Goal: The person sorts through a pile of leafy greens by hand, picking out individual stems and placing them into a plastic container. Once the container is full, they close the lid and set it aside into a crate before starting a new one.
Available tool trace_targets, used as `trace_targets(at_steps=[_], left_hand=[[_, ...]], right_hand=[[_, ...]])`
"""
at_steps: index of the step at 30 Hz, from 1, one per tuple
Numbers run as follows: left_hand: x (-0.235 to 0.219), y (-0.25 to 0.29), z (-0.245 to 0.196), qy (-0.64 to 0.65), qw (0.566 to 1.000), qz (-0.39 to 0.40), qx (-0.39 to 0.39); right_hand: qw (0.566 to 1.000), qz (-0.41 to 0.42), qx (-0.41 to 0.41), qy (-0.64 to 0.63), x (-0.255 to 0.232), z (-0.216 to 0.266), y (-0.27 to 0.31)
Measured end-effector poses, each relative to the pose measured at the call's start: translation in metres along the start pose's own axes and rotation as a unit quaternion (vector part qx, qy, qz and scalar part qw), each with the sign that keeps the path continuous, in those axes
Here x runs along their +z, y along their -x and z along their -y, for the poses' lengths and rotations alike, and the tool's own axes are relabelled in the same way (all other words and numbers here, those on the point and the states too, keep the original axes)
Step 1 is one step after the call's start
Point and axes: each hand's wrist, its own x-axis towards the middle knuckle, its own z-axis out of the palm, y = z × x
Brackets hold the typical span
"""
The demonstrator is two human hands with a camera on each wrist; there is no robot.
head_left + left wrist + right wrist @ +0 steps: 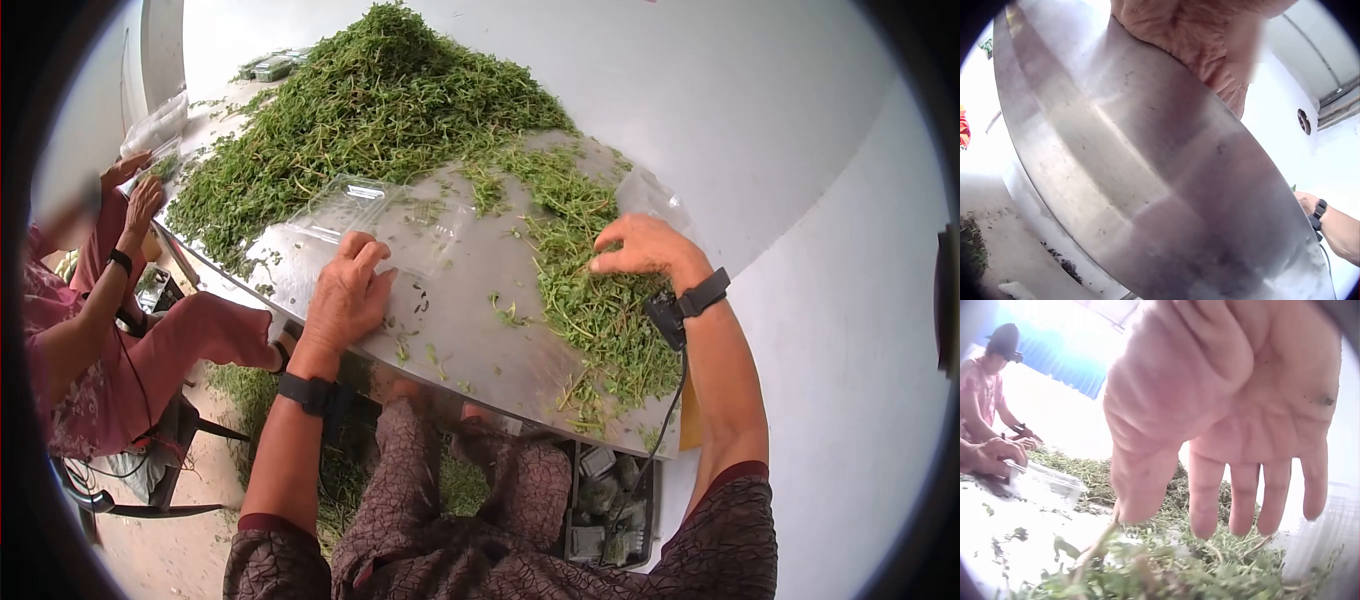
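In the head view, my left hand (345,295) is at the table's near edge with its fingers bent. It holds the near side of an open clear plastic container (350,205); the right wrist view shows that hand with its fingertips at the container (1054,484). The left wrist view shows mainly the palm heel (1191,37) above the metal table. Over a spread of leafy green stems (590,270) hovers my right hand (645,245), thumb and fingers apart. Seen from the right wrist, its fingers (1244,500) hang straight down and the thumb tip is by a stem.
A tall heap of greens (385,100) covers the back of the metal table (470,350). More clear containers (650,195) stand beyond my right hand. Another person (110,330) sits at the left. A crate of packed containers (610,505) is under the table's right side.
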Motion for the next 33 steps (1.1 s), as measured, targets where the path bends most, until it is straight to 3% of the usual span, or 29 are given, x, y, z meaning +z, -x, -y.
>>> trace_targets(at_steps=[2, 6, 9, 12, 18, 24, 26, 27, 31, 33], left_hand=[[0.0, 0.0, -0.001, -0.001, 1.0, 0.0, 0.007], [-0.001, 0.0, -0.004, -0.007, 1.0, -0.002, 0.001], [-0.001, 0.0, -0.006, 0.01, 1.0, -0.006, -0.006], [-0.003, -0.001, -0.008, 0.013, 1.0, -0.001, -0.012], [-0.003, -0.001, -0.008, 0.007, 1.0, 0.004, -0.017], [-0.002, -0.001, -0.006, -0.016, 1.0, -0.002, -0.004], [-0.002, -0.001, -0.006, -0.01, 1.0, 0.002, -0.006], [-0.002, -0.001, -0.005, -0.006, 1.0, 0.0, -0.005], [0.0, 0.001, -0.003, 0.005, 1.0, 0.0, 0.006], [-0.001, 0.001, -0.002, 0.006, 1.0, -0.002, 0.014]], right_hand=[[0.991, -0.104, 0.078, -0.006, -0.011, -0.003, -0.011], [0.984, -0.159, 0.064, -0.057, -0.016, -0.021, -0.056], [0.987, -0.134, 0.086, -0.018, -0.011, -0.03, -0.096], [0.991, -0.091, 0.084, -0.059, -0.005, -0.035, -0.128], [0.99, -0.012, 0.13, -0.044, 0.003, -0.031, -0.158], [0.998, 0.022, 0.061, 0.013, 0.002, -0.033, -0.148], [0.998, -0.017, 0.047, 0.028, 0.007, -0.033, -0.137], [0.996, -0.086, 0.013, 0.021, 0.013, -0.033, -0.128], [0.996, -0.087, -0.001, -0.006, 0.01, -0.023, -0.073], [0.981, -0.141, 0.039, -0.127, 0.013, -0.014, -0.037]])
